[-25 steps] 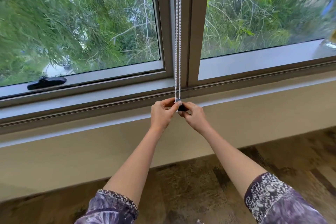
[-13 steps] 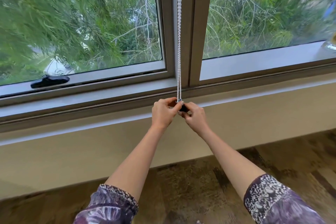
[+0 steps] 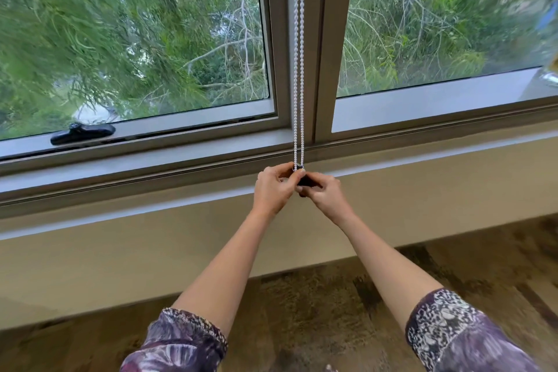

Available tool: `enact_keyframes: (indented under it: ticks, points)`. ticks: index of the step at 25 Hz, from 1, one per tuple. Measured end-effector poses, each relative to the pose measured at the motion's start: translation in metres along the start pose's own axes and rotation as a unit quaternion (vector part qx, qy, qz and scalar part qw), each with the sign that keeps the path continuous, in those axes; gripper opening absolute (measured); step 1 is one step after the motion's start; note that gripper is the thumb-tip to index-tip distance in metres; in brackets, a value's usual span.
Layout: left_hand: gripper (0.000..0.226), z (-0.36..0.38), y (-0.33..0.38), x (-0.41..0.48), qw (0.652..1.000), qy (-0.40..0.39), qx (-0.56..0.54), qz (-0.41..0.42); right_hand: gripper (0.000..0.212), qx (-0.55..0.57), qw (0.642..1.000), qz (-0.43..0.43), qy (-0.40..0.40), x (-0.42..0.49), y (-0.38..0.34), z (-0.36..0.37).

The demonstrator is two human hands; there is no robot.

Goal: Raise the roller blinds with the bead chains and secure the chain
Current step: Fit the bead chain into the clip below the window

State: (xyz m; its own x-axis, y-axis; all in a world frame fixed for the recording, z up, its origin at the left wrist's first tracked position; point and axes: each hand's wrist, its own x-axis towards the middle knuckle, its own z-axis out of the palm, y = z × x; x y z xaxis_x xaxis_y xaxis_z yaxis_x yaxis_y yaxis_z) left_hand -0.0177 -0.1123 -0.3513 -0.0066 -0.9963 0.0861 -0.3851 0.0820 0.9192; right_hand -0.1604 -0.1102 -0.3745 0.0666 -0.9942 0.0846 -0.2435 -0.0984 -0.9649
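Bead chain (image 3: 299,69) hanging straight down the mullion (image 3: 320,39) between the two panes, both strands side by side and taut, lower end meeting the hands just below the window's bottom rail. No blind fabric in view on either pane.

Left hand (image 3: 273,190) just left of the chain's foot, fingers curled, thumb and forefinger pinched together on the bottom loop of the chain. Right hand (image 3: 324,195) just right of it, touching the left at the fingertips, fingers closed around a small dark clip (image 3: 305,181) directly under the chain. Clip mostly covered by both hands; cannot tell whether the chain is already seated in it.

Sill ledge (image 3: 151,190) running left and right behind the hands, pale wall (image 3: 90,266) below it, brown mottled floor (image 3: 302,311) below that. Black window latch (image 3: 82,133) lying on the left pane's lower frame, well left of the chain. Green foliage (image 3: 120,39) outside filling both panes either side of the mullion. Patterned purple sleeves (image 3: 178,341) pushed up on both forearms, well below the chain, at the bottom edge of the view. Nothing between hands and chain; only the hands themselves hiding the clip.
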Motion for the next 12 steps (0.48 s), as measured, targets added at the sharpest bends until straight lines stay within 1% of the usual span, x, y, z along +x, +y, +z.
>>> enact_keyframes:
  ticks: [2, 4, 6, 10, 12]
  points:
    - [0.031, 0.007, 0.002, 0.000, 1.000, 0.015, -0.015, -0.011, 0.024, -0.027, 0.999, -0.007, 0.025, 0.003, -0.001, -0.001]
    - [0.038, 0.013, 0.001, 0.000, 0.998, 0.050, -0.019, -0.027, 0.026, -0.041, 0.998, -0.010, 0.040, 0.003, 0.000, 0.002]
    - [0.035, 0.018, -0.001, -0.001, 0.997, 0.078, 0.007, -0.027, 0.027, -0.055, 0.997, -0.013, 0.052, 0.001, 0.004, 0.005]
    - [0.025, 0.023, -0.004, -0.009, 0.996, 0.083, 0.019, -0.017, 0.022, -0.058, 0.996, -0.021, 0.066, -0.002, 0.009, 0.008]
    - [0.024, 0.022, -0.006, -0.008, 0.997, 0.080, 0.013, -0.013, 0.022, -0.065, 0.996, -0.024, 0.053, -0.002, 0.006, 0.007]
